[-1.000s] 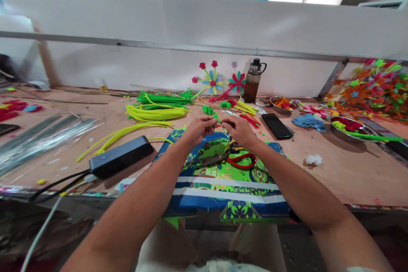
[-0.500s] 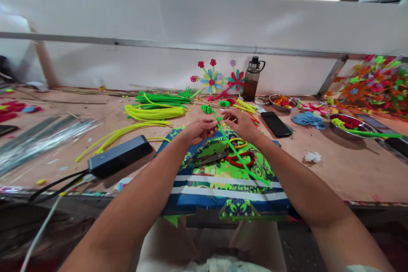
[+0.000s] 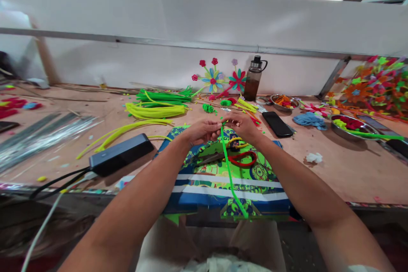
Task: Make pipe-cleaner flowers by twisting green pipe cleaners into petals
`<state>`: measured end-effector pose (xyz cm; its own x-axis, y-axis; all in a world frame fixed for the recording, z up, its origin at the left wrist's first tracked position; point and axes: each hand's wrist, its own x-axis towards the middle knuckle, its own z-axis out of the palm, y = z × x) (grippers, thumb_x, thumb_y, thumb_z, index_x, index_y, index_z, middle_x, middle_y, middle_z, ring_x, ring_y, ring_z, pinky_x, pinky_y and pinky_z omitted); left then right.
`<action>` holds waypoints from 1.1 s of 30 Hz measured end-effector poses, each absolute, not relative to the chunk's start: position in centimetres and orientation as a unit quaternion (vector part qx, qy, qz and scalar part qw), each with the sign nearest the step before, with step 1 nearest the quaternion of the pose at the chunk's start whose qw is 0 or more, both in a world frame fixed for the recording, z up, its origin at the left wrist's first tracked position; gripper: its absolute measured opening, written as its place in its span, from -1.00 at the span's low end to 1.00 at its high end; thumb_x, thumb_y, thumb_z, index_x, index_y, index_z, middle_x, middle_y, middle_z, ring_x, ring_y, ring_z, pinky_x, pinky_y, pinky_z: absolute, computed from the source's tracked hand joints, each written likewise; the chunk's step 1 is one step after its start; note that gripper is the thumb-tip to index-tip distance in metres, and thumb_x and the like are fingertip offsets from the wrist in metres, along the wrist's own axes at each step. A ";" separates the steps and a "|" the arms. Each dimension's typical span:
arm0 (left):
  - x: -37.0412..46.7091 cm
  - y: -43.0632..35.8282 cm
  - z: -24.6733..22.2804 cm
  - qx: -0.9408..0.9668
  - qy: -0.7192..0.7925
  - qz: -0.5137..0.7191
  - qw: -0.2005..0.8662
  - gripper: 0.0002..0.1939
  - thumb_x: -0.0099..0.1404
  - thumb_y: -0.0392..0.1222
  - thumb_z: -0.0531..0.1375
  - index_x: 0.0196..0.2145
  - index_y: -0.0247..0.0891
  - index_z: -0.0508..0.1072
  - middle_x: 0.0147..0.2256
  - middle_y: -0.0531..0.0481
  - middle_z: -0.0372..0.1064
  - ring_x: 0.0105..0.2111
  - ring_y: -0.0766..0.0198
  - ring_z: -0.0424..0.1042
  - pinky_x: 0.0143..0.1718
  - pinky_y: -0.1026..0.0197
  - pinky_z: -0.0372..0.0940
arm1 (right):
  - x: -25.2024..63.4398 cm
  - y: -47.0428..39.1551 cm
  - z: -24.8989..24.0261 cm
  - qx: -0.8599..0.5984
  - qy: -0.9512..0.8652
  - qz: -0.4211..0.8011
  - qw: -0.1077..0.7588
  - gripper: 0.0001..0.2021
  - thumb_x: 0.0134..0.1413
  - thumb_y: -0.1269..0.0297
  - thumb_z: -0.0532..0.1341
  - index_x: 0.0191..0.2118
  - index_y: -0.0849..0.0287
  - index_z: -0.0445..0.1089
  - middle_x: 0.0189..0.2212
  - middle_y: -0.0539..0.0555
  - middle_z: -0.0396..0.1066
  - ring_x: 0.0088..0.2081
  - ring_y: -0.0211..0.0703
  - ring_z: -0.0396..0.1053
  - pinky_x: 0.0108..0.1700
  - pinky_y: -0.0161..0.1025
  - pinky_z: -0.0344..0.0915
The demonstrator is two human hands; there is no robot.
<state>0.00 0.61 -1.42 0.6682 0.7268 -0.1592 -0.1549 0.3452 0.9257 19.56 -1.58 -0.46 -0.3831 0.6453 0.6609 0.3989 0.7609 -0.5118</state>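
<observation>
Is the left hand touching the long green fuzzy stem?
Touching. The head view shows the left hand with its thumb and fingertips against the upper end of the green stem, which hangs down from there.

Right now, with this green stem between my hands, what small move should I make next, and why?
Probably pinch the green stem with your left hand and bend its loose length upward with your right hand. Both hands meet at its upper end, where some green pokes above the fingers, while the long tail hangs down in front of the scissors.
</observation>
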 end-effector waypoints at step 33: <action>1.4 -0.3 -1.1 0.794 0.370 0.377 0.300 -0.88 0.15 -0.18 0.24 -0.48 -0.25 0.52 -0.56 0.03 0.33 -0.51 0.31 0.24 -0.45 0.29 0.09 | 19.7 -1.3 -1.1 -0.455 -0.770 0.206 0.396 -0.88 -0.05 0.31 0.15 -0.52 0.21 0.31 -0.59 -0.08 0.21 -0.50 -0.33 0.11 -0.44 -0.33 0.02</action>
